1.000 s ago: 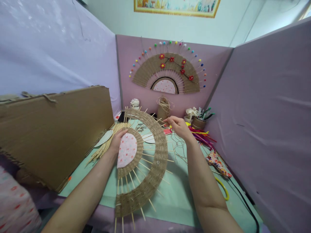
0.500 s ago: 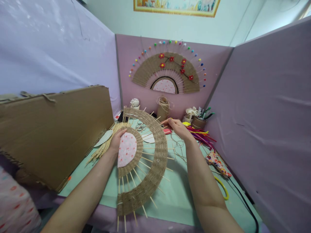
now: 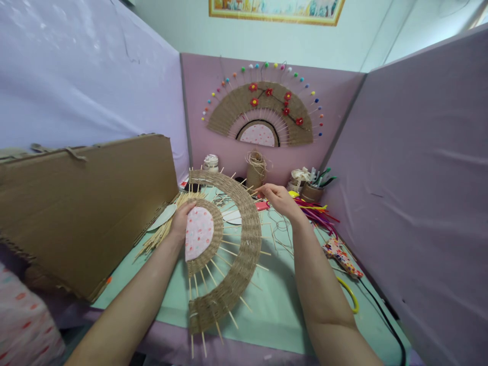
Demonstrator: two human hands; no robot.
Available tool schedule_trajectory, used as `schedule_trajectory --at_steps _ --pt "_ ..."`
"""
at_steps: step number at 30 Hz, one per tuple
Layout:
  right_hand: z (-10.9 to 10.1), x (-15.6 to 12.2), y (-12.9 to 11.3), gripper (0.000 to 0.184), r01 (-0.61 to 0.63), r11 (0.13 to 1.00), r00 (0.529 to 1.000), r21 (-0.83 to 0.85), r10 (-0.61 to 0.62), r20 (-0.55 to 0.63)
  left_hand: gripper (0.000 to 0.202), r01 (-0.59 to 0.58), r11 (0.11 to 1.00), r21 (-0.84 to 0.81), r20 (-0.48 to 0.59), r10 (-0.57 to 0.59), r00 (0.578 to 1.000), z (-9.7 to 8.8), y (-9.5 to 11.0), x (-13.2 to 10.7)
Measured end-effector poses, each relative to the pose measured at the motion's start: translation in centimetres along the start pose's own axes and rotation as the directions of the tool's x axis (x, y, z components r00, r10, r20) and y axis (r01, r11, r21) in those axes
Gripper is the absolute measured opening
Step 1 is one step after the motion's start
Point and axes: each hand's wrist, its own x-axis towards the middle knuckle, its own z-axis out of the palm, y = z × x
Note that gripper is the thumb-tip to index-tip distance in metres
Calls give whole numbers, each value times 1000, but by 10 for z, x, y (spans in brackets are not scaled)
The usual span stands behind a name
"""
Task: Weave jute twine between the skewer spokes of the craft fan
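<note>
**Half-round woven fan, held over a green mat**

Half-round woven fan (image 3: 244,244): jute bands on bamboo skewers, pink dotted centre, held tilted just above the green mat (image 3: 282,305). Left hand (image 3: 182,218) clamped on the edge of the centre. Right hand (image 3: 280,198) at the far rim, fingertips pinched together; what they hold is too fine to tell. Nearby: cardboard sheet (image 3: 87,203) at left, loose skewers (image 3: 162,235), twine spool (image 3: 256,170), finished fan (image 3: 263,109) on the rear panel.

1. We saw the tan half-round woven fan (image 3: 249,239) as coarse, matt jute twine over pale, smooth wooden skewers (image 3: 227,251).
2. Its pink spotted half-disc centre (image 3: 199,233) looked like soft matt cloth.
3. The brown cardboard sheet (image 3: 87,203) was dull, with raw corrugated edges.
4. The mint-green table mat (image 3: 282,310) looked smooth.
</note>
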Motion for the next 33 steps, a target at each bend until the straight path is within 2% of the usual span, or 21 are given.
schedule_trajectory --at_steps 5,9,17,26,28,33 --pt "1 0 -5 35 99 980 994 -171 -106 -33 28 -53 999 -4 -22 53 998 -2 -4 4" --pt "3 0 -8 31 116 973 991 -199 -128 -47 32 -92 996 -13 -39 92 995 -3 -5 6" --pt "8 3 3 34 8 1000 992 -21 -10 -123 35 -142 989 -42 -76 139 987 -4 -5 7" --pt "6 4 2 34 -74 988 990 138 89 -108 37 -151 987 -48 -93 146 985 -4 -6 9" --pt "6 4 3 36 -95 977 989 192 114 -89 37 -142 989 -51 -75 138 988 -3 -6 8" --pt "8 4 10 47 -176 929 984 326 170 46 36 -65 995 -72 -27 63 998 0 -5 5"
